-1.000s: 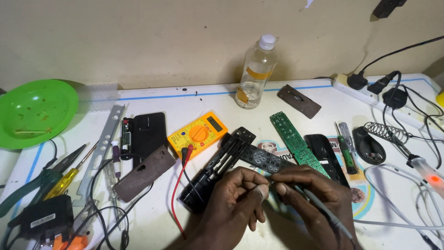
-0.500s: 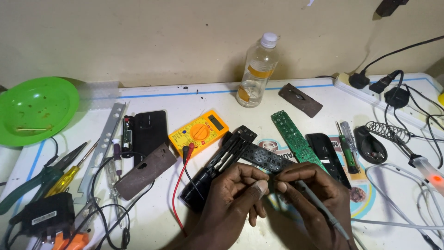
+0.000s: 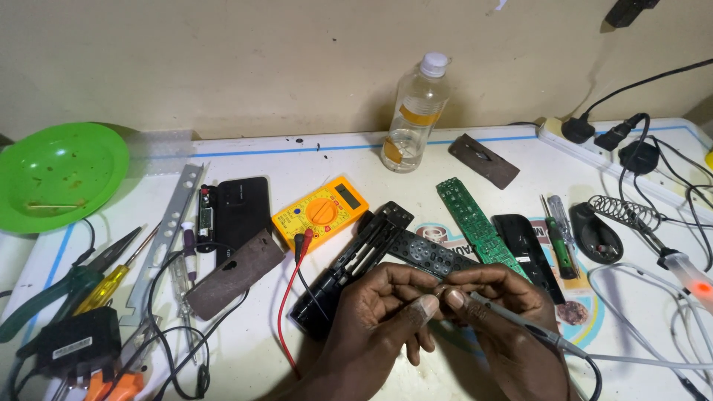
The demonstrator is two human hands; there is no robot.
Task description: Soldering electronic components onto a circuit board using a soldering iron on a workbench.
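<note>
a small part (image 3: 440,291) is pinched between both thumbs, just below the remote (image 3: 416,251), by the left hand (image 3: 379,319); a grey probe (image 3: 520,321), slanting down-right, is gripped by the right hand (image 3: 497,312).

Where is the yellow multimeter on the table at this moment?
In the head view, the yellow multimeter lies left of centre, between the black phone and the black remote shell, above the hands.

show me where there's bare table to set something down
Best patch: between the bottle and the meter, along the back edge. A smaller one lies between the bottle and the brown pad. The left side by the pliers and the right side by the cables are crowded.
</note>
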